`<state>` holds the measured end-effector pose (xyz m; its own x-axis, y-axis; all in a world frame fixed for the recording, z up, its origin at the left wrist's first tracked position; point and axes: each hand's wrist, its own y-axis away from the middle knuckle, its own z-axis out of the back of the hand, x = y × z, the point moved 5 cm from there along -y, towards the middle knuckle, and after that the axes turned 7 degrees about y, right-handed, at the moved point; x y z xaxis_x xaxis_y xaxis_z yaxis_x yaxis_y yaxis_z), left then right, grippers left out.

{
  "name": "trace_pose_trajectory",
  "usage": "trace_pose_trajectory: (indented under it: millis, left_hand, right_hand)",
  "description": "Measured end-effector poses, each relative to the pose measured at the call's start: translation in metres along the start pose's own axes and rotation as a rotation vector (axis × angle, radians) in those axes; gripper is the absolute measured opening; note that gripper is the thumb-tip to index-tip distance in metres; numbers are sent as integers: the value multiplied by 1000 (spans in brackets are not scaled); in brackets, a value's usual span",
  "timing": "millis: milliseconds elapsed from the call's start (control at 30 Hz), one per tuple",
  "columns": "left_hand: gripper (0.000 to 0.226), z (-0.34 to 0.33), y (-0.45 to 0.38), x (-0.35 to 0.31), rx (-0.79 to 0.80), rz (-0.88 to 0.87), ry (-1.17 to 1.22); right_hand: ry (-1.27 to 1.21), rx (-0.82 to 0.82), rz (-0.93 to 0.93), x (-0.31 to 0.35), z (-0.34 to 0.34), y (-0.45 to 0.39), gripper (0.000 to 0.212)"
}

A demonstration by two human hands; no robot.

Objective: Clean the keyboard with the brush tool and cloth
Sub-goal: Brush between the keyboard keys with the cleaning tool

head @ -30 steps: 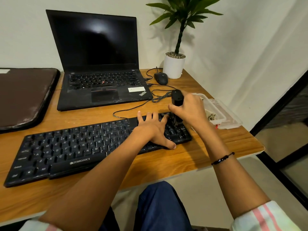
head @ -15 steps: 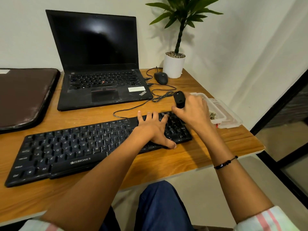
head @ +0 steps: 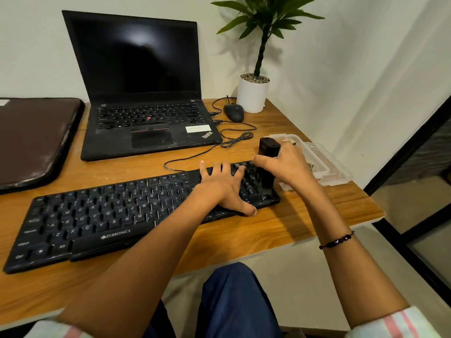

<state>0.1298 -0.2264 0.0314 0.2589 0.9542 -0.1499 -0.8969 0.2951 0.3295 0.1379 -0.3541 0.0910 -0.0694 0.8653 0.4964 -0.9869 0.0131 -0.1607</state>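
Note:
A black Zebronics keyboard (head: 102, 215) lies along the front of the wooden desk (head: 305, 223). My left hand (head: 224, 189) rests flat on its right part, fingers spread over the keys and thumb at the front edge. My right hand (head: 288, 164) grips a black brush tool (head: 267, 152) held upright, its lower end down on the keys at the keyboard's right end. No cloth shows in the head view.
An open black laptop (head: 146, 93) stands behind the keyboard, with a dark sleeve (head: 31, 137) to its left. A mouse (head: 234, 112), looped cables (head: 234, 140) and a white potted plant (head: 252, 93) sit at the back right. A clear plastic tray (head: 324, 167) lies by my right hand.
My right hand has shifted the brush tool slightly over the keyboard's right end, tilting it and bringing it back upright. My left hand has stayed in place on the keys.

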Motion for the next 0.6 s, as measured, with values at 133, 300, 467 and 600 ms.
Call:
trace_pose_trajectory:
  millis: [133,300,467,600]
  left_hand:
    - [118,0,0,-1,0,-8,1]
    - [119,0,-1,-1,0,-5,-2]
    - [119,0,1,-1,-7,1,-5]
    - [120,0,0,0,0,-1,-2]
  right_hand:
    - [-41,73,-22,-11,4,-1,29]
    - [-55,-78,109,-11,3,5,24]
    - [98,153,100,0,5,-5,31]
    - [-17,69,173,-2,8,7,31]
